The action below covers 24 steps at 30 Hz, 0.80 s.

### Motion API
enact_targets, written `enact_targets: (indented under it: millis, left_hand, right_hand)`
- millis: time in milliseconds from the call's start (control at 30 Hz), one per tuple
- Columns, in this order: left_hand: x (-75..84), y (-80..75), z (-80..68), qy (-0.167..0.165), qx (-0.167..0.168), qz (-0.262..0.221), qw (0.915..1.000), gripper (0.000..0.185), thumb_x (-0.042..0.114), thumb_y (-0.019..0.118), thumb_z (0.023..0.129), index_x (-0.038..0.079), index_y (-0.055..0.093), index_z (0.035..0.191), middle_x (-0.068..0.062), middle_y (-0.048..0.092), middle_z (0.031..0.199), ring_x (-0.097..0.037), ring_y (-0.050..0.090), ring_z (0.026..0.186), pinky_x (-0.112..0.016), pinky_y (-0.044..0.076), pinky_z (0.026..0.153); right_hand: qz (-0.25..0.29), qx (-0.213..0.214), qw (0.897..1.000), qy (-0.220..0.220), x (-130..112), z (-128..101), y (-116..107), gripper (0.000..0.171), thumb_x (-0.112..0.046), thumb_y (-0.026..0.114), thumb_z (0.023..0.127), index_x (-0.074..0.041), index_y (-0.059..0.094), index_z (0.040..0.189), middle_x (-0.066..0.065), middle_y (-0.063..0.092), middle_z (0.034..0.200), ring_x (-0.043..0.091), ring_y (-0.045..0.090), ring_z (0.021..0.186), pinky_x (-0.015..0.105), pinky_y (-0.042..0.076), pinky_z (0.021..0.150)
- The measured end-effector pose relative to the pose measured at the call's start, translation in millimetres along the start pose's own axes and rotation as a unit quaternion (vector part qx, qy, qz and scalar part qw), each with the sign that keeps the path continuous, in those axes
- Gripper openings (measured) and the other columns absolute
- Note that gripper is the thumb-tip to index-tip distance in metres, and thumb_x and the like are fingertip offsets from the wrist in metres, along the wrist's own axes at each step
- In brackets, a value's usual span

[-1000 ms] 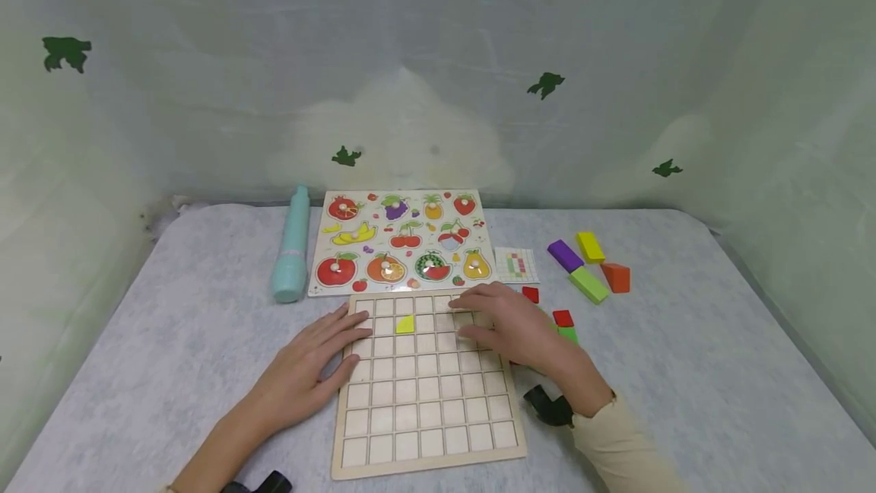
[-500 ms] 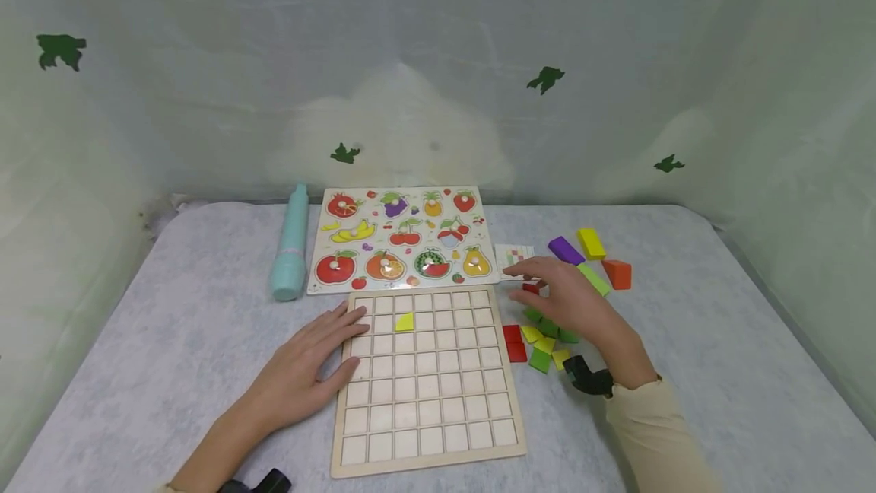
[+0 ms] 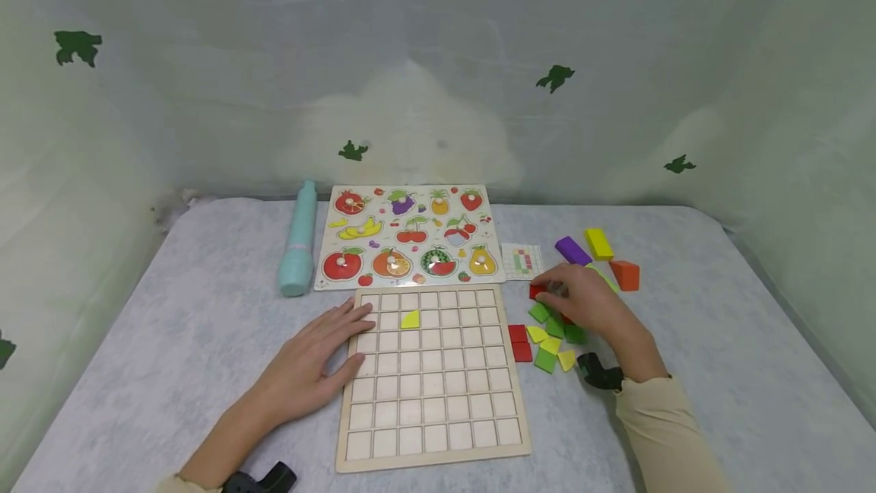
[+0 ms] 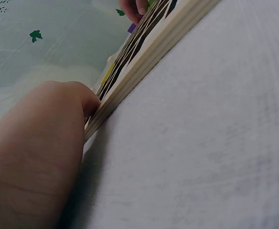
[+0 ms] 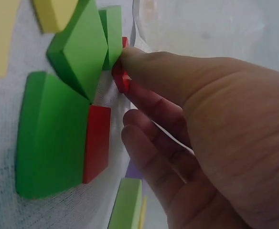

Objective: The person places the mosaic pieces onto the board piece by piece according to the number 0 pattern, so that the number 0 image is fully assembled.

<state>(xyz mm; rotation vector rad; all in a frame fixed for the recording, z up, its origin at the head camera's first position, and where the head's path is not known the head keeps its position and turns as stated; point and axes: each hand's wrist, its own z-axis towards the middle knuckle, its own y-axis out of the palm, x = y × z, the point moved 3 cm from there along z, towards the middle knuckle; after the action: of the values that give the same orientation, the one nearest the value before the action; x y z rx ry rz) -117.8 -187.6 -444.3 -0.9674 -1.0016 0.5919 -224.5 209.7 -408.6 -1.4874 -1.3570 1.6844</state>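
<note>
A wooden grid board [image 3: 422, 388] lies flat in front of me, with one yellow quarter-round tile [image 3: 410, 319] in a cell near its top. My left hand [image 3: 301, 371] rests with fingers extended over the board's left edge. In the left wrist view its thumb [image 4: 48, 124] touches that edge. Off the board's upper right corner, my right hand [image 3: 591, 303] pinches a small red tile [image 5: 120, 81] between thumb and forefinger. Its other fingers are loosely bent. Just below it lie several green tiles [image 3: 545, 360], yellow tiles [image 3: 566, 360] and two red squares [image 3: 522, 351] beside the board.
Behind the board is a fruit peg puzzle [image 3: 411, 234], with a pale blue bottle-shaped object [image 3: 297, 242] to its left. A small pattern card [image 3: 522, 261] lies to its right. Purple [image 3: 572, 250], yellow [image 3: 598, 244] and orange [image 3: 625, 275] blocks sit farther right.
My right hand has moved right, off the board's upper part, and down to the red tile, which it now pinches. The left hand keeps its place on the board's edge.
</note>
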Motion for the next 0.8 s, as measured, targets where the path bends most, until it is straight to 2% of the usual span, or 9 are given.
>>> enact_targets:
  millis: [100,300,467,633,800]
  left_hand:
    - [0.0,0.0,0.1,0.000,0.001,0.000,1.0000,0.051,0.033,0.071,0.096,0.023,0.060,0.144,0.008,0.047,0.160,-0.022,0.034,0.154,-0.042,0.029,0.126]
    - [0.0,0.3,-0.2,-0.006,-0.001,0.000,1.0000,0.051,0.033,0.071,0.095,0.024,0.060,0.144,0.008,0.046,0.160,-0.021,0.034,0.154,-0.046,0.031,0.125]
    - [0.0,0.6,-0.4,-0.008,-0.002,-0.001,1.0000,0.051,0.032,0.072,0.095,0.024,0.060,0.144,0.008,0.046,0.160,-0.021,0.034,0.154,-0.047,0.032,0.124]
    - [-0.4,0.9,-0.4,-0.004,0.001,-0.001,1.0000,0.051,0.032,0.071,0.095,0.024,0.060,0.144,0.009,0.046,0.160,-0.021,0.034,0.154,-0.043,0.030,0.126]
    - [-0.5,0.7,-0.3,0.001,0.004,-0.004,1.0000,0.051,0.032,0.071,0.095,0.023,0.060,0.144,0.008,0.047,0.160,-0.021,0.035,0.154,-0.038,0.028,0.127]
  right_hand:
    - [-0.004,-0.003,1.000,0.004,0.0,0.1,-0.6,0.029,-0.020,0.077,0.094,-0.012,0.076,0.122,0.004,0.071,0.109,0.021,0.064,0.094,0.040,0.061,0.084]
    - [-0.004,-0.007,1.000,0.008,-1.4,0.1,-0.9,0.031,-0.021,0.077,0.094,-0.012,0.076,0.124,0.003,0.071,0.108,0.021,0.063,0.094,0.038,0.060,0.082]
    - [0.011,0.013,1.000,-0.001,-5.6,-2.1,-2.0,0.033,-0.023,0.079,0.093,-0.012,0.075,0.123,0.004,0.071,0.110,0.023,0.063,0.097,0.040,0.059,0.084]
    - [0.025,0.034,0.999,-0.029,-19.2,-3.7,-0.4,0.034,-0.023,0.080,0.092,-0.012,0.075,0.124,0.004,0.073,0.116,0.024,0.063,0.103,0.042,0.060,0.088]
    - [0.027,0.030,0.998,-0.044,-41.6,-3.2,7.8,0.033,-0.027,0.079,0.092,-0.017,0.075,0.123,0.001,0.072,0.116,0.022,0.064,0.104,0.041,0.060,0.088]
